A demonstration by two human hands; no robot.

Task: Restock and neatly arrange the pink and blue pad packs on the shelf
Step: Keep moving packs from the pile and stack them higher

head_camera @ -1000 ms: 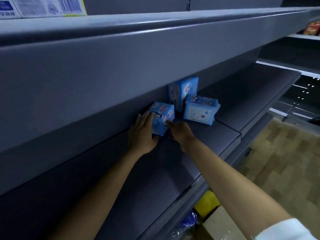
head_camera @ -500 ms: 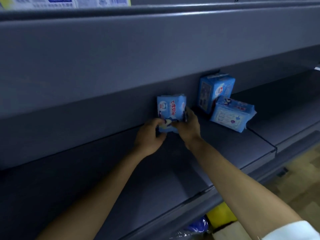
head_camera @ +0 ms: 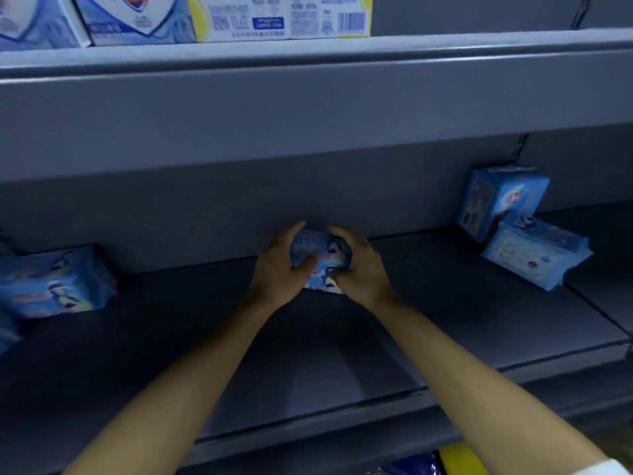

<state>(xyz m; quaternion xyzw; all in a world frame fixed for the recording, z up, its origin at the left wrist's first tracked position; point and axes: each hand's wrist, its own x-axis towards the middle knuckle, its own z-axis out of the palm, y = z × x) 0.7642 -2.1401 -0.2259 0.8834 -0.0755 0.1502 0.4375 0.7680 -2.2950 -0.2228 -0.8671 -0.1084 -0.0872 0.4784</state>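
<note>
Placing step: left hand (head_camera: 277,265) & right hand (head_camera: 363,269) both gripped the soft blue plastic pad pack (head_camera: 320,255), mid grey metal shelf (head_camera: 342,337). Next, prob.: set it square, in line w/ blue pack (head_camera: 54,282) at 9 o'clock.

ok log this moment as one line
left hand: grips blue pack | right hand: grips same pack | place: shelf, toward the back

Blue pack (head_camera: 325,250) farther left now
</note>
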